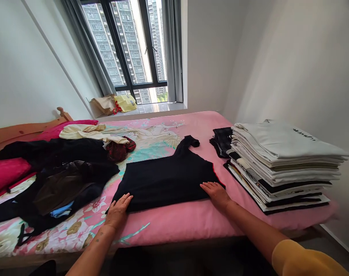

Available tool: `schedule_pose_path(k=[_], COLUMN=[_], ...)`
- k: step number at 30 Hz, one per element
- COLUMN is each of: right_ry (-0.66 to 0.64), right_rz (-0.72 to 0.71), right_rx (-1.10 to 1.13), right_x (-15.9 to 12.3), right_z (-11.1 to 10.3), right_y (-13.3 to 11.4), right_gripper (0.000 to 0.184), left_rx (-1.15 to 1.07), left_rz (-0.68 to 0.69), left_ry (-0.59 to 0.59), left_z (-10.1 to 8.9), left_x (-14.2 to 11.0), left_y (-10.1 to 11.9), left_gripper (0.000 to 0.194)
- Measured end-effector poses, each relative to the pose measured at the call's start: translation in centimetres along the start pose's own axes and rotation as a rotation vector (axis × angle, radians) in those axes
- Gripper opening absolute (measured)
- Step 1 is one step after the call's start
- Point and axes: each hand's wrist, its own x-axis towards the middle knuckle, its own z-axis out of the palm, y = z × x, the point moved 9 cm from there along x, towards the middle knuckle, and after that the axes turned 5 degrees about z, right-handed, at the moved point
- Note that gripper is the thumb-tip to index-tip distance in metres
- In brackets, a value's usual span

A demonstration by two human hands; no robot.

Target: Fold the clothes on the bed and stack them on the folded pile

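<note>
A black shirt lies spread on the bed in front of me, partly folded. One sleeve points to the back, its end bent over, and a thin red trim runs down the shirt's right edge. My left hand rests on the near left corner of the cloth, fingers stretched out. On the near right part, close to the red trim, my right hand lies flat with its fingers extended. Neither hand grips the fabric.
A tall stack of folded clothes stands at the right, with folded dark clothes behind it. Loose dark clothes are heaped at the left beside a cream garment. Bags sit by the window.
</note>
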Motion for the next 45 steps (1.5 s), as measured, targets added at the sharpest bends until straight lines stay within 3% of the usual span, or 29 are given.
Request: schedule_pose_path(k=[4,8,13,16,19,22,24,26,29,33,38,42,45], right_ry=[-0.004,0.052,0.002,-0.058,-0.040,0.023,0.045,0.013,-0.085,-0.133,-0.108,-0.098,-0.071], right_rz=[-0.046,-0.092,-0.112,-0.081,-0.093,-0.127,-0.160,-0.204,-0.213,-0.144,-0.090,-0.110,-0.105], right_rx=[0.027,-0.004,-0.040,-0.025,0.042,0.163,0.226,0.242,0.210,0.200,0.210,0.209,0.205], right_x=[-0.7,-5.1,-13.1,-15.5,-14.1,-10.1,-7.3,-5.2,-3.9,-3.9,-3.4,-3.4,-3.6], right_z=[-2.3,-4.2,-1.2,-0.3,-2.7,-6.1,-6.9,-5.7,-1.9,1.2,0.7,1.3,2.0], right_y=[0.5,1.8,3.5,3.3,0.2,-5.5,-9.4,-12.4,-13.5,-11.7,-12.1,-12.9,-12.7], right_gripper=[0.065,0.072,0.076,0.069,0.057,0.045,0.042,0.042,0.047,0.056,0.055,0.057,0.058], left_rx=[0.012,0.003,-0.040,-0.065,-0.130,-0.206,-0.231,-0.214,-0.148,-0.099,-0.121,-0.190,-0.372], left_rz=[0.077,0.187,0.268,0.260,0.305,0.368,0.402,0.401,0.269,0.088,0.074,0.002,-0.065], left_ry=[-0.055,-0.059,-0.077,-0.059,-0.044,0.032,0.085,0.103,0.091,0.061,0.041,-0.048,-0.047], left_z=[-1.6,-2.7,-1.6,-2.5,-4.9,-7.2,-7.5,-6.2,-3.1,-0.8,-1.0,-0.4,-3.3], left_x=[-0.2,-3.6,-10.1,-12.2,-11.7,-9.3,-7.6,-6.4,-5.9,-6.8,-6.7,-5.6,-4.9], left_y=[0.6,3.2,6.6,7.5,9.9,14.1,16.9,18.3,16.3,11.6,10.6,10.1,11.3], left_gripper=[0.069,0.071,0.074,0.062,0.045,0.040,0.042,0.044,0.054,0.068,0.062,0.064,0.053])
